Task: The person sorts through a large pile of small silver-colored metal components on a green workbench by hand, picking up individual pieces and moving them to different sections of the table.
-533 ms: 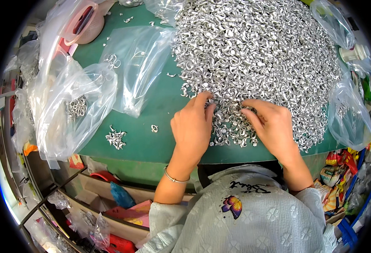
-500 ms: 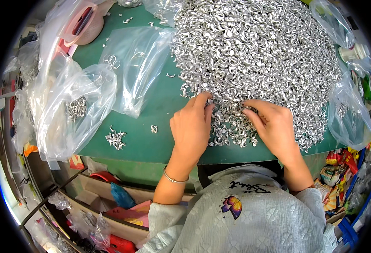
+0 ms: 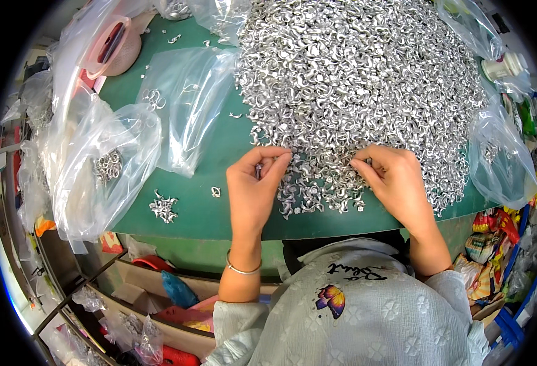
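Green table (image 3: 220, 210), silver clip heap (image 3: 354, 79): your left hand (image 3: 253, 189) pinches small clip (image 3: 259, 171); right hand (image 3: 396, 183) fingertips together at heap edge, likely gripping one.

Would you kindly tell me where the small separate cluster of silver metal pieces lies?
The small cluster lies on the green table, left of the left hand.

Desk (image 3: 220, 213): green top, curved front edge, set before you. Beneath it at your left, open shelf compartments (image 3: 128, 287) with metal rails held red, blue and pink items and crumpled clear bags. At your right, a heap of coloured packets (image 3: 488, 244) lay beside blue crates (image 3: 512, 323). Light was bright and even; daylight showed at the lower-left rim.
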The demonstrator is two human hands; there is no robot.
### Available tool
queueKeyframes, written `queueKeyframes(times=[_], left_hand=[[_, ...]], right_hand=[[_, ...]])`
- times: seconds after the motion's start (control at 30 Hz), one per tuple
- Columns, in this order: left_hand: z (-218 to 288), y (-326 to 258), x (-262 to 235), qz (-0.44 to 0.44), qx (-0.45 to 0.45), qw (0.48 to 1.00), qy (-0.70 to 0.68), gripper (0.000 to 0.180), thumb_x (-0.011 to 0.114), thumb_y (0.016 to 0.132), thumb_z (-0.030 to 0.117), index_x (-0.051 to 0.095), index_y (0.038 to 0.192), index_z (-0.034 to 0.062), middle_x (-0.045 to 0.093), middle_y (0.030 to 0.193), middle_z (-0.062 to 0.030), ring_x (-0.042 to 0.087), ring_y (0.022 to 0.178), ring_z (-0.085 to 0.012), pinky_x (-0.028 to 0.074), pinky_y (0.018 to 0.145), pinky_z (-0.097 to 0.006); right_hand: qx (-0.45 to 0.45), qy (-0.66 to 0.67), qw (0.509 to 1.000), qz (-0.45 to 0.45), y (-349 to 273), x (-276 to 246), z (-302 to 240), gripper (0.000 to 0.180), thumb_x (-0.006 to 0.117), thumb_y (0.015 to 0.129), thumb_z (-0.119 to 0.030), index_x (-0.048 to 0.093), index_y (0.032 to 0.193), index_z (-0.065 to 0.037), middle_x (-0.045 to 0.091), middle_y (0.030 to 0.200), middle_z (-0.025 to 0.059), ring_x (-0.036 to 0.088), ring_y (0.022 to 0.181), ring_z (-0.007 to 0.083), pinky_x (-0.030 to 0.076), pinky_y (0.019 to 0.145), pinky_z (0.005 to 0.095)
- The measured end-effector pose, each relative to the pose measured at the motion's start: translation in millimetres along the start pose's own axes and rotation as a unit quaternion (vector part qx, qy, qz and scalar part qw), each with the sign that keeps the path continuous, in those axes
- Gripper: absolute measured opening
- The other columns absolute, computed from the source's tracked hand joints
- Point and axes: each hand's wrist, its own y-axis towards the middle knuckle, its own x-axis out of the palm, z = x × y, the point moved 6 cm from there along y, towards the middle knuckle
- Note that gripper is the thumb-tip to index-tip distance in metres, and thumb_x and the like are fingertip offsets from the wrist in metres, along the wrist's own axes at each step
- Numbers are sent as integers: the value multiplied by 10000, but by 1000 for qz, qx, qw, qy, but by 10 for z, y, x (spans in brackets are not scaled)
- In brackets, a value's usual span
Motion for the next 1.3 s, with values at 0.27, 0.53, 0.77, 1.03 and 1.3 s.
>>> queueKeyframes(times=[0.27,0.53,0.77,1.03,1.3], left_hand=[[-164,-145,91,-71,-177,860,-473,145,594,895,104,600,974,-18,626,931,-116,586,798,-160,473,633,-255],[-266,-267,-119,-91,-148,842,-511,135,531,881,45,565,991,-24,587,1056,-172,590,930,-244,514,755,-327],[-191,-228,-166,-78,-64,880,-465,116,494,928,89,528,1014,19,518,738,-67,488,601,-138,406,523,-246],[-72,-72,-187,34,17,998,-57,140,500,945,80,583,1010,-13,507,703,2,396,520,-37,294,445,-188],[76,67,-103,97,165,943,272,128,674,802,20,634,918,-16,437,591,-18,376,537,-86,333,485,-249]], right_hand=[[39,221,974,-12,-148,35,242,92,655,837,-100,667,832,-9,462,521,-4,360,435,54,296,417,257],[186,683,675,-209,-228,230,182,225,480,964,-142,606,1033,32,427,544,-41,332,440,39,235,395,191],[106,418,894,-121,-4,339,21,160,611,887,-143,667,987,-32,465,532,-21,357,424,45,280,406,210],[-157,-12,985,70,441,520,-398,91,612,809,-117,648,866,-56,620,671,123,619,591,295,467,494,402],[-155,-52,986,20,400,500,-423,71,617,771,-103,585,807,-51,621,702,113,625,613,309,476,510,409]])
